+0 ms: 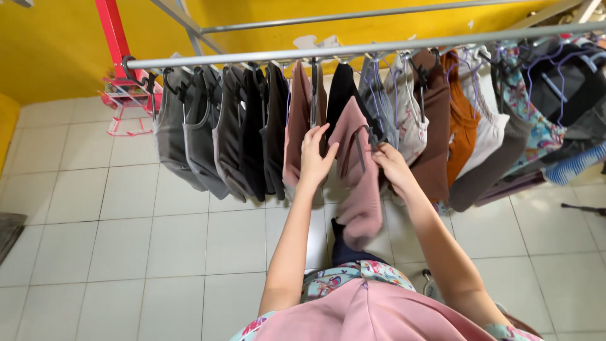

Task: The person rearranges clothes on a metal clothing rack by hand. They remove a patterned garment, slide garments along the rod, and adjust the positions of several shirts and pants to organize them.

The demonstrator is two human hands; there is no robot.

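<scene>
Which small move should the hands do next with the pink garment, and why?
Probably lift the hanger hook up onto the rail: both the left hand and right hand hold the pink garment below the rail, apparently not yet hung.

Person seen from above, head camera. Both forearms bare, no sleeves showing down to the elbows, no watch, no bracelets, no rings visible on the left hand (314, 158) or the right hand (392, 165). Fingernails look plain, too small to tell more. Torso at bottom edge: plain dusty-pink cloth panel (366, 312) down the front, smooth, with a centre fold line. Beneath and around it a floral print garment (338, 279), teal ground with pink and white flowers, showing at the chest and at both lower corners. No gloves.
</scene>
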